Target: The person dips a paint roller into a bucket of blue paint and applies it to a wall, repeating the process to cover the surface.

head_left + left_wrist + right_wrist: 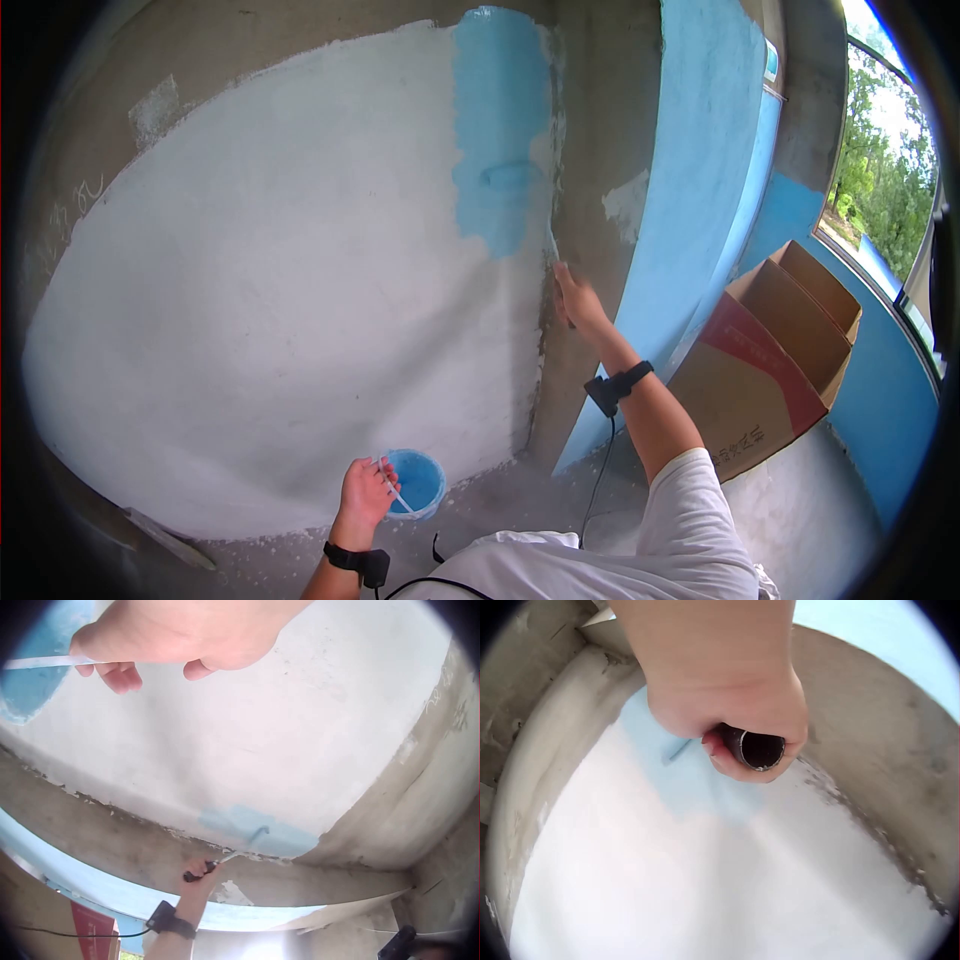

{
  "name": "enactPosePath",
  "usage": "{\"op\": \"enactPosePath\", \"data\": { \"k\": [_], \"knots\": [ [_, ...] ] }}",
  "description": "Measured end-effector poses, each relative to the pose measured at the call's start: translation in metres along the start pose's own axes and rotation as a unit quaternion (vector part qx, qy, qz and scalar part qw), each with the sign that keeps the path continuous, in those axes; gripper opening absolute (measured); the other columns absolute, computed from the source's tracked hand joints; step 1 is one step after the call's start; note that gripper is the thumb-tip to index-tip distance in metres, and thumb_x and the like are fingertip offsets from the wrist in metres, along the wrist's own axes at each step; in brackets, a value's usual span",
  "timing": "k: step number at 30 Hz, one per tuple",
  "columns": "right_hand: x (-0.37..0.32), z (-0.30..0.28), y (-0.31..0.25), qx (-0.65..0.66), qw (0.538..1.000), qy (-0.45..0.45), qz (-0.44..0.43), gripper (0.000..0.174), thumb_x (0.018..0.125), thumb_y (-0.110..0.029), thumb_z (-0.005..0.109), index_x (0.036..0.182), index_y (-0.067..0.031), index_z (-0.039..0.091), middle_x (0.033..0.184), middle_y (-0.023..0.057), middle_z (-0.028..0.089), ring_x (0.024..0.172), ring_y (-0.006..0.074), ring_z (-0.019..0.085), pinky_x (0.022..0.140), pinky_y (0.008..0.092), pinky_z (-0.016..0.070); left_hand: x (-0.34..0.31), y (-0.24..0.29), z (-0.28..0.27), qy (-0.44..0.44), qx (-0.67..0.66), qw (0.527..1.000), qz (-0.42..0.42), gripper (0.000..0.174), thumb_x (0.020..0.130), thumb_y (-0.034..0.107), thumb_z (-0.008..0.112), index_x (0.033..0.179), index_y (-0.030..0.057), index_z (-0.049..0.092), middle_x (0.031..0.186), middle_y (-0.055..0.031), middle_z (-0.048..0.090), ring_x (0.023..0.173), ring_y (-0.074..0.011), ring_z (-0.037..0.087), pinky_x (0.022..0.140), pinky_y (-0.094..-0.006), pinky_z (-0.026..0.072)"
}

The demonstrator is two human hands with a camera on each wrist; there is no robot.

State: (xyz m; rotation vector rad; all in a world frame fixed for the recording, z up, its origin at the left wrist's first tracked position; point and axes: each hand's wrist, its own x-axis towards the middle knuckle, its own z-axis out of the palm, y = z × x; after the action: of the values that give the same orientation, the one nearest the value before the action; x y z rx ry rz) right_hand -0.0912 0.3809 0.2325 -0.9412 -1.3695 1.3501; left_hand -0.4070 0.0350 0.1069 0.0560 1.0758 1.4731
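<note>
- Grips with the right hand (pixel 578 300), fingers wrapped fully round, a dark tubular tool handle (pixel 759 748), its tip at the wall's right edge.
- Curls the left hand (pixel 367 492) round the thin white bail (pixel 396 496) of a small round blue paint pail (pixel 418 482), low near the floor.
- Looks barely begun: one blue painted strip (pixel 500 130) up top, and most of the white plastered wall (pixel 250 300) left bare.
- To the right, a blue side wall (pixel 700 150) and an open brown cardboard box (pixel 780 350); nothing blocking.

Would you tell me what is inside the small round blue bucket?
Only blue shows inside the small round blue bucket, likely paint. The left hand, gripping its thin white handle, covers one side; the level is hidden.
</note>
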Motion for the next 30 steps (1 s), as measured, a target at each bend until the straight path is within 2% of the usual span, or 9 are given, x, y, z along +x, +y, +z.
{"op": "enactPosePath", "data": {
  "k": [3,6,10,17,22,25,26,30],
  "knots": [
    [0.020,0.006,-0.059,0.024,0.999,-0.021,-0.023,0.045,0.099,-0.050,0.047,0.084,-0.0079,0.046,0.057,-0.0020,0.038,0.042,0.0113,0.038,0.040,0.0285,0.0329,-0.003,0.002,0.002,0.002,0.005,1.000,-0.006,0.028,0.088,0.033,0.051,0.098,0.0077,0.056,0.093,-0.0047,0.056,0.087,-0.0200,0.052,0.083,-0.0363,0.0414],
    [0.029,0.010,-0.078,0.009,0.999,0.008,-0.030,0.046,0.099,-0.051,0.048,0.085,-0.0073,0.045,0.057,-0.0013,0.038,0.042,0.0117,0.038,0.040,0.0287,0.0331,-0.003,0.000,-0.001,-0.006,-0.012,1.000,-0.017,0.030,0.089,0.033,0.050,0.101,0.0067,0.056,0.094,-0.0048,0.056,0.088,-0.0198,0.052,0.083,-0.0361,0.0414],
    [0.026,0.008,-0.034,0.010,1.000,-0.006,-0.017,0.046,0.100,-0.050,0.046,0.084,-0.0068,0.045,0.056,-0.0009,0.038,0.041,0.0116,0.037,0.039,0.0289,0.0323,-0.009,0.000,0.000,0.002,-0.012,1.000,-0.012,0.031,0.090,0.033,0.050,0.104,0.0059,0.057,0.094,-0.0044,0.056,0.089,-0.0194,0.052,0.084,-0.0357,0.0417],
    [-0.007,-0.017,0.104,-0.021,0.999,-0.014,0.047,0.043,0.102,-0.047,0.044,0.083,-0.0077,0.046,0.056,-0.0008,0.040,0.038,0.0105,0.038,0.036,0.0283,0.0314,-0.020,-0.005,-0.017,0.035,0.000,0.999,0.003,0.035,0.090,0.034,0.051,0.108,0.0051,0.057,0.096,-0.0038,0.055,0.090,-0.0184,0.052,0.086,-0.0350,0.0419],
    [-0.032,-0.032,0.153,-0.076,0.991,-0.012,0.114,0.043,0.101,-0.048,0.045,0.084,-0.0080,0.047,0.055,-0.0013,0.041,0.039,0.0101,0.039,0.036,0.0280,0.0322,-0.038,-0.010,-0.016,0.067,-0.002,0.998,0.017,0.040,0.090,0.032,0.052,0.117,0.0028,0.056,0.097,-0.0038,0.054,0.090,-0.0174,0.051,0.087,-0.0328,0.0422],
    [-0.020,-0.034,0.145,-0.059,0.995,0.012,0.075,0.044,0.101,-0.049,0.045,0.082,-0.0094,0.048,0.055,-0.0021,0.041,0.039,0.0088,0.039,0.037,0.0263,0.0316,-0.048,-0.017,-0.020,0.076,-0.014,0.996,0.035,0.040,0.090,0.030,0.052,0.117,0.0014,0.055,0.097,-0.0040,0.054,0.091,-0.0169,0.051,0.086,-0.0324,0.0421],
    [-0.013,-0.031,0.135,-0.048,0.996,0.017,0.074,0.045,0.101,-0.050,0.045,0.081,-0.0099,0.048,0.055,-0.0023,0.042,0.039,0.0083,0.039,0.037,0.0257,0.0313,-0.051,-0.020,-0.023,0.084,-0.007,0.996,0.040,0.046,0.092,0.033,0.049,0.123,0.0000,0.053,0.097,-0.0034,0.054,0.092,-0.0168,0.051,0.088,-0.0327,0.0427],
    [0.015,-0.015,0.071,-0.005,1.000,-0.013,0.028,0.042,0.101,-0.048,0.045,0.081,-0.0105,0.047,0.055,-0.0020,0.041,0.041,0.0079,0.038,0.038,0.0256,0.0305,-0.058,-0.031,-0.021,0.129,-0.036,0.990,0.045,0.041,0.092,0.030,0.050,0.120,0.0005,0.055,0.097,-0.0036,0.053,0.090,-0.0159,0.050,0.086,-0.0315,0.0413]
  ]
}}
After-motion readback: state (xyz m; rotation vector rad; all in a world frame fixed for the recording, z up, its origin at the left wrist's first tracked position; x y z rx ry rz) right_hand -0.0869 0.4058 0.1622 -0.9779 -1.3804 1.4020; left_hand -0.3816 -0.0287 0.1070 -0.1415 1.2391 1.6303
